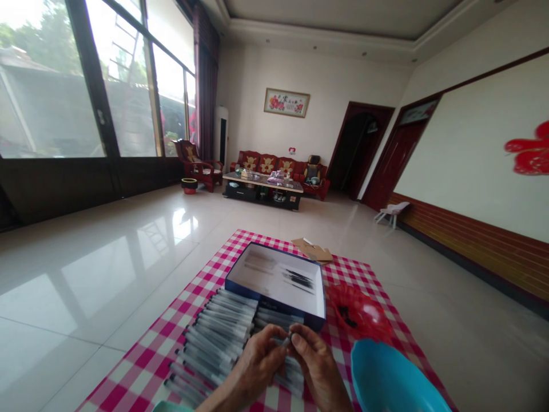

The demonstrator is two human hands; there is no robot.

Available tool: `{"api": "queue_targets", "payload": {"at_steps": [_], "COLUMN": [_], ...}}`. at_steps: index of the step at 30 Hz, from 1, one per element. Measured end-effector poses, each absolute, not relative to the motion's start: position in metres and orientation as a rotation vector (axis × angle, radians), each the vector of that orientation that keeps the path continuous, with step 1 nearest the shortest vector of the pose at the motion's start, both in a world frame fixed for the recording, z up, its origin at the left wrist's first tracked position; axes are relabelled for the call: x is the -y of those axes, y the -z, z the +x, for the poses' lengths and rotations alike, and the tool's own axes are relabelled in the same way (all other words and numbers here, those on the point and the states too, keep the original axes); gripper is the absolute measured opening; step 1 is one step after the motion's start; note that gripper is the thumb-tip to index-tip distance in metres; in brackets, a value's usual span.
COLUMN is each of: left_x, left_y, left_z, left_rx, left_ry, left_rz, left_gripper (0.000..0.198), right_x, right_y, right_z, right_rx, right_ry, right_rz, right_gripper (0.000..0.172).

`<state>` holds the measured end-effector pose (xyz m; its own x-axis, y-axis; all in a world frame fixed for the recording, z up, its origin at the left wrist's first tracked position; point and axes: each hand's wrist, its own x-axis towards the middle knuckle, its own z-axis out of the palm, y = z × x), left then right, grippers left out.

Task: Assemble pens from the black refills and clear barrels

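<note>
Above the near part of the table, my left hand [261,357] and my right hand [315,357] meet with fingertips pinched. My left fingers grip a translucent pen barrel, mostly hidden by the hand. At its end, my right thumb and finger close on a small black end piece [290,336]. Rows of translucent pens [227,320] with dark ends lie beneath and left of my hands. Just beyond them, a shallow blue box [268,257] with a white inside holds several thin black pieces [298,280] and some pale, thin ones.
Right of the box stands a red translucent bowl [377,312] with small dark pieces inside. A blue basin [394,377] sits near my right hand. Brown cardboard [313,250] lies behind the box on the checkered tablecloth [171,320]. A coffee table [261,191] and sofa stand across the room.
</note>
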<state>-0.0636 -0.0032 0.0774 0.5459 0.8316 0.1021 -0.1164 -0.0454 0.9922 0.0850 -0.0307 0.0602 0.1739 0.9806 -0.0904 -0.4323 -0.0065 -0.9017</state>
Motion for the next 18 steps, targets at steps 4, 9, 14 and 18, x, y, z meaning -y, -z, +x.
{"api": "queue_targets", "payload": {"at_steps": [4, 9, 14, 18], "left_x": [0.003, 0.003, -0.002, -0.007], "left_y": [-0.078, -0.078, -0.081, -0.087], "left_z": [-0.065, -0.068, -0.074, -0.079], "left_rx": [-0.731, -0.800, -0.874, -0.965], "left_ry": [-0.862, -0.851, -0.760, -0.745], "left_rz": [1.485, 1.594, 1.783, 2.086], "left_gripper": [0.037, 0.027, 0.020, 0.024], "right_x": [0.031, 0.034, 0.038, 0.038], "right_y": [-0.064, -0.075, -0.087, -0.088], "right_z": [0.085, 0.087, 0.087, 0.087], "right_rx": [0.795, 0.967, 1.151, 1.211], "right_ry": [-1.239, -1.158, -1.076, -1.040], "right_rz": [-1.073, -1.177, -1.239, -1.252], "right_gripper": [0.032, 0.031, 0.027, 0.027]}}
